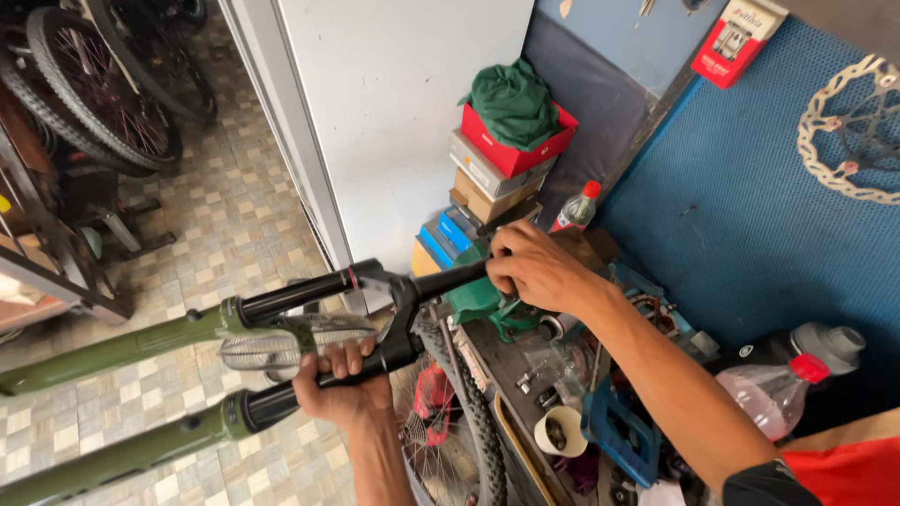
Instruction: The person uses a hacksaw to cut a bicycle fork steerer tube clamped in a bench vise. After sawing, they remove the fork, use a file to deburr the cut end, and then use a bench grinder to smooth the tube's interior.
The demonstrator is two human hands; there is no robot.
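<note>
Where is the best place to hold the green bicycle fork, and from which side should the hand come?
Probably the lower black stanchion of the green suspension fork, from below, as the left hand does: a bare round tube that fingers can wrap. The right hand grips the steerer end at the green vise.

A: What's held? 
B: Green suspension fork [141, 342], lying roughly level, legs running off to the left. Left hand [342, 384] wrapped round the lower black stanchion near the crown. Right hand [536, 272] closed on the black steerer tube [450, 279] where it meets the green vise [487, 302].

A: Around it? 
B: Cluttered surface [511, 375] with a white cup [560, 431], a blue pedal [619, 433] and a pink-liquid bottle [773, 394]. Stacked boxes [497, 169] topped by a green cloth [511, 98]. Brake rotor [848, 126] on the blue wall panel. Bike wheels [94, 84] top left, tiled floor [225, 206].
</note>
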